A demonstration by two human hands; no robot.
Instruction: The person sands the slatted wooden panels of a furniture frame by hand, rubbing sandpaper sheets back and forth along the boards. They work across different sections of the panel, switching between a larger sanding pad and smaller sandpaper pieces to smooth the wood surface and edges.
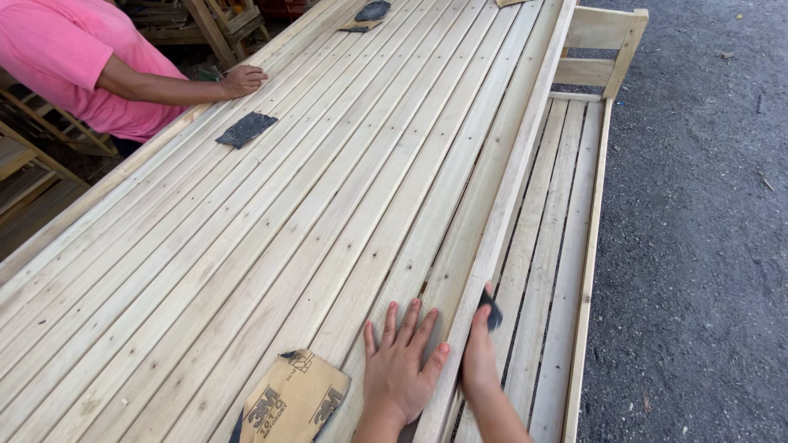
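Note:
My left hand (400,361) lies flat, fingers spread, on the pale wooden slat panel (328,189) near its right edge. My right hand (479,353) is down over the panel's side rail (509,189), pinching a small dark piece of sandpaper (491,311) against the rail's outer face. A folded sheet of sandpaper (293,399), tan backing up, lies on the slats just left of my left hand.
A person in a pink shirt (70,57) rests a hand (243,80) on the panel's far left edge. Dark sandpaper pieces (245,129) (371,11) lie on the slats. A lower slatted frame (554,246) sits to the right, beside asphalt (698,221). Wooden frames (33,164) stand left.

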